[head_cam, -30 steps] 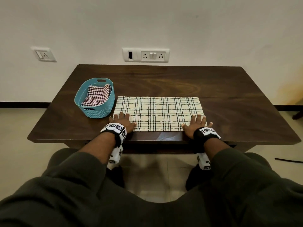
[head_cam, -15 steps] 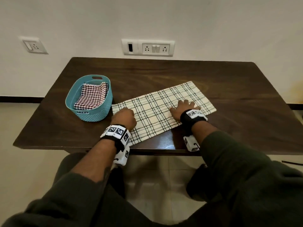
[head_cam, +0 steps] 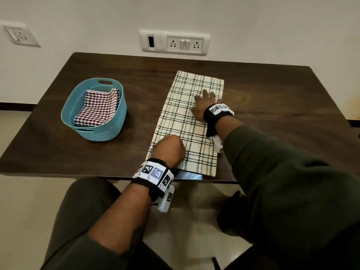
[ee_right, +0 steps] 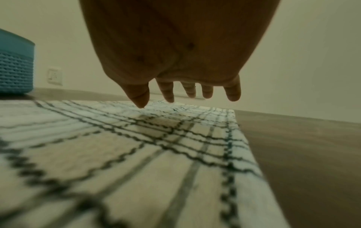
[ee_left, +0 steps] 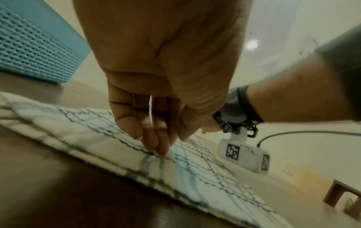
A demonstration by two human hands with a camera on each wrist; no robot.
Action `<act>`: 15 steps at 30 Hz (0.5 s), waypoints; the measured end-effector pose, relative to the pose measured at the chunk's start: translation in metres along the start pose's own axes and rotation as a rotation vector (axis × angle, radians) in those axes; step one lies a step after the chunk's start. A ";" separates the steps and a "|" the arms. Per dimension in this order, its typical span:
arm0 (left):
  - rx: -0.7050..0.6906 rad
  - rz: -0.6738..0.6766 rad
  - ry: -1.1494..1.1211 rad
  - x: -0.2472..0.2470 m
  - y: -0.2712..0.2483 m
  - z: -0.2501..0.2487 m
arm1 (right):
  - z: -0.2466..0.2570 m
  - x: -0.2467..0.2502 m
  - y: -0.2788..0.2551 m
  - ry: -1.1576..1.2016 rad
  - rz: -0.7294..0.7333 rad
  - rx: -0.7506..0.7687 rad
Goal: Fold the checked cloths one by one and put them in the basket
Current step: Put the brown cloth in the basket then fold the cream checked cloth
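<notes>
A cream cloth with dark check lines [head_cam: 181,121], folded into a long strip, lies on the dark table [head_cam: 272,98] and runs from the near edge away from me. My left hand [head_cam: 169,147] is bent over its near left part. The bunched fingertips [ee_left: 159,150] press down on the fabric, and the cloth [ee_left: 109,138] puckers a little there. My right hand [head_cam: 206,102] lies flat on the far right part, fingers [ee_right: 168,94] spread over the cloth [ee_right: 136,146]. The teal basket [head_cam: 101,132] stands to the left with a folded red-and-white checked cloth [head_cam: 97,108] inside.
The basket wall [ee_left: 29,50] stands close on the left of my left hand and also shows at the left edge of the right wrist view [ee_right: 13,69]. The table's back edge meets a wall with socket plates [head_cam: 175,42]. The cloth's near end reaches the table's front edge.
The cloth has turned from lying across the front edge to pointing away from me. My right hand swung its end toward the wall while the left hand stayed near the front.
</notes>
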State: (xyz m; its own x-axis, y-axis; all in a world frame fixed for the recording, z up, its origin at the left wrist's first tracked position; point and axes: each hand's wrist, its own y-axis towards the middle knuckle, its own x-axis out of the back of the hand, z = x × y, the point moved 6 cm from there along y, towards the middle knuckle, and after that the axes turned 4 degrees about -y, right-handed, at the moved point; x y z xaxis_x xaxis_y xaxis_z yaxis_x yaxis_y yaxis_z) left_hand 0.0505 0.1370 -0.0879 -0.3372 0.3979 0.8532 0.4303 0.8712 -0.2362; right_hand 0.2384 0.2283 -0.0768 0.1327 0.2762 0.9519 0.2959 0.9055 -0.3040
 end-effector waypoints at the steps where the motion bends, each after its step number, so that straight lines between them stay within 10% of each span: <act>1: -0.018 0.001 -0.031 0.002 -0.004 0.000 | 0.001 0.000 -0.009 0.036 -0.016 -0.004; 6: -0.066 -0.181 0.014 0.021 -0.033 0.010 | 0.003 0.002 -0.091 0.204 -0.092 -0.033; 15: 0.056 -0.098 0.106 0.014 -0.067 0.024 | -0.008 -0.044 -0.209 0.125 0.084 0.101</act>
State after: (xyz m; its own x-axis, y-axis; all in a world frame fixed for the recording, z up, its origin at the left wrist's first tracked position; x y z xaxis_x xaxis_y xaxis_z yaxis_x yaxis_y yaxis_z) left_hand -0.0035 0.0911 -0.0713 -0.2841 0.2800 0.9170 0.3508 0.9205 -0.1724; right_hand 0.1783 0.0240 -0.0559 0.2711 0.3156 0.9093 0.1836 0.9104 -0.3707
